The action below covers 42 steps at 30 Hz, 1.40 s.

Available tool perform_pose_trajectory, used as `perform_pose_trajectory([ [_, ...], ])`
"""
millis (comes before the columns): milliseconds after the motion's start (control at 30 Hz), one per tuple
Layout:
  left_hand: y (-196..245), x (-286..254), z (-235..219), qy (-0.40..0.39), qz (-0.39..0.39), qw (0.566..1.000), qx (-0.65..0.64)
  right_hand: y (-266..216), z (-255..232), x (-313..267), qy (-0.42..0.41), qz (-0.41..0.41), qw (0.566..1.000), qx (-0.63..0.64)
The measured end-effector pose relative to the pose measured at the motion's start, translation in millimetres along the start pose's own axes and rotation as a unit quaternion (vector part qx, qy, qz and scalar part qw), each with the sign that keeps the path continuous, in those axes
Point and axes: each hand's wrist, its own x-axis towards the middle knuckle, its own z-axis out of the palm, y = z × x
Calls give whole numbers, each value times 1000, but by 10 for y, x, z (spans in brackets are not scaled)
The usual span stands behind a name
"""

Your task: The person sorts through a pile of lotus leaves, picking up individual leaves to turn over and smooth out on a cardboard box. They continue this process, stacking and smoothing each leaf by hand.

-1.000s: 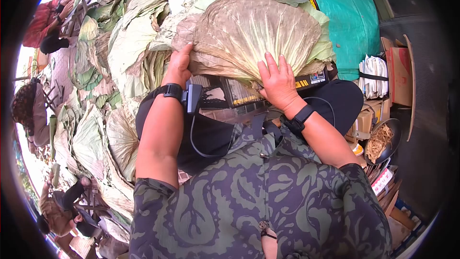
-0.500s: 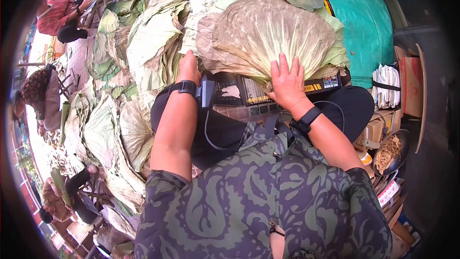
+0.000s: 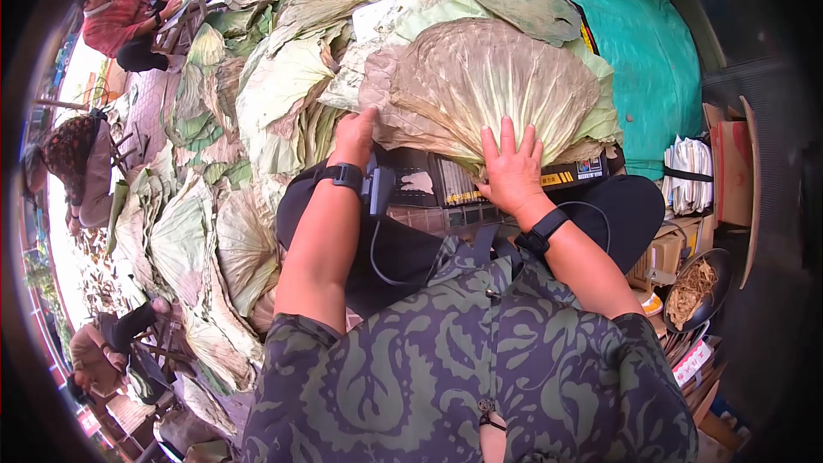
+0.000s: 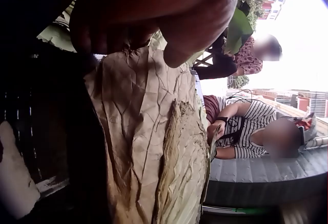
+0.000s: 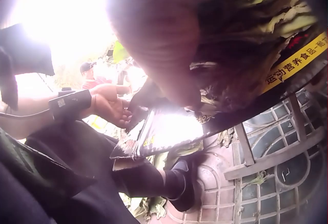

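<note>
A fan-shaped dried lotus leaf (image 3: 501, 77), brown with pale ribs, lies on a stack of leaves in front of me in the head view. My right hand (image 3: 514, 173) rests on its narrow near end, fingers straight and spread. At the left edge of the stack, my left hand (image 3: 353, 135) grips a leaf's margin. The left wrist view shows that hand's thumb and fingers at the edge of the wrinkled leaf (image 4: 133, 116). Under the leaves is a black printed board (image 3: 454, 182), with a yellow lettered strip (image 5: 297, 62) in the right wrist view.
More dried leaves (image 3: 283, 86) are heaped on the left. A green tarp (image 3: 639, 51) covers something at the back right. Bundled papers (image 3: 688, 176), a cardboard box (image 3: 731, 171) and a black pan (image 3: 720, 279) of dry scraps stand at right. Several people sit beyond the leaf heap.
My left hand shifts slightly right along the stack's left edge. My right hand stays spread on the leaf. The head view has swung, moving the scene in the frame.
</note>
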Motion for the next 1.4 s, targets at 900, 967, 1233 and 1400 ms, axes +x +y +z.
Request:
perform_pose_trajectory([
  [900, 303, -598, 896, -121, 521, 675, 509, 72, -86, -1, 4, -33, 999, -5],
  [967, 269, -578, 980, -156, 494, 697, 495, 130, -177, -1, -32, -63, 997, 35],
  [1233, 446, -624, 1094, -214, 386, 676, 590, 646, -334, 260, 123, -5, 972, 200],
  [1400, 430, -632, 1070, -209, 384, 672, 598, 1143, 53, 352, 101, 73, 982, 142],
])
